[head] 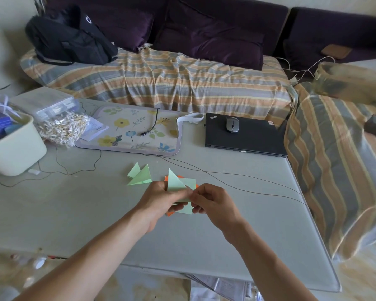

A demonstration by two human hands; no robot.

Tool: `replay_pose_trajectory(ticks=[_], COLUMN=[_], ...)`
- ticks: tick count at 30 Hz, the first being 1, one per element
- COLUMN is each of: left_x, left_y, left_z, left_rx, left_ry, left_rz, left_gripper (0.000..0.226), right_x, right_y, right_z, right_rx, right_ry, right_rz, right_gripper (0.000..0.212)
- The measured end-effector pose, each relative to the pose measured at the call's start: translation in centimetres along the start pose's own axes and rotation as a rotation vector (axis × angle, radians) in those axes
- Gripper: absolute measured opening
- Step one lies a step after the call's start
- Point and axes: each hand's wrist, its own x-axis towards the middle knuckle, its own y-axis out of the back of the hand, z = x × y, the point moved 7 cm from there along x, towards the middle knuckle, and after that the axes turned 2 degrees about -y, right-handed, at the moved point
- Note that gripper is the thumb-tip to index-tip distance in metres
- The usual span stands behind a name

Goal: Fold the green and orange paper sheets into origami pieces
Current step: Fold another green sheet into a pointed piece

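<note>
Green sheet point(175, 181) mid-fold, held just above table point(96, 213) at centre — sharp tip points up and away toward sofa, long axis roughly upright. Left hand point(161, 197) pinches it from left, right hand point(212, 199) pinches right edge, fingertips nearly meeting. Orange sheet point(169, 212) lies flat underneath, mostly hidden. Finished green piece point(140, 174) just beside, left. Thin cable point(237, 177) runs close behind; laptop point(243, 135) with mouse point(232, 124) well back.
</note>
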Motion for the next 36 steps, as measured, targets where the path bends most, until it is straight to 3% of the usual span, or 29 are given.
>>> replay_pose_trajectory(ticks=[11,16,22,32,36], left_x=[-0.1,-0.6,-0.7,-0.7,-0.8], left_y=[-0.2,-0.2,1.0,0.1,0.2], left_z=[0.2,0.6,1.3,0.5,0.8], left_rx=[0.046,0.014,-0.021,-0.019,-0.052], left_ry=[-0.031,-0.021,-0.053,-0.010,-0.030], left_rz=[0.020,0.029,0.167,0.083,0.120], left_gripper=[0.017,0.038,0.010,0.015,0.014], right_x=[0.0,0.2,0.3,0.1,0.4], right_y=[0.2,0.3,0.3,0.2,0.5], right_z=[-0.4,-0.7,-0.2,0.3,-0.1], right_rx=[0.057,0.063,0.037,0.003,-0.036], right_ry=[0.025,0.020,0.011,0.033,0.057], right_rz=[0.005,0.000,0.018,0.028,0.053], right_gripper=[0.011,0.011,0.012,0.012,0.011])
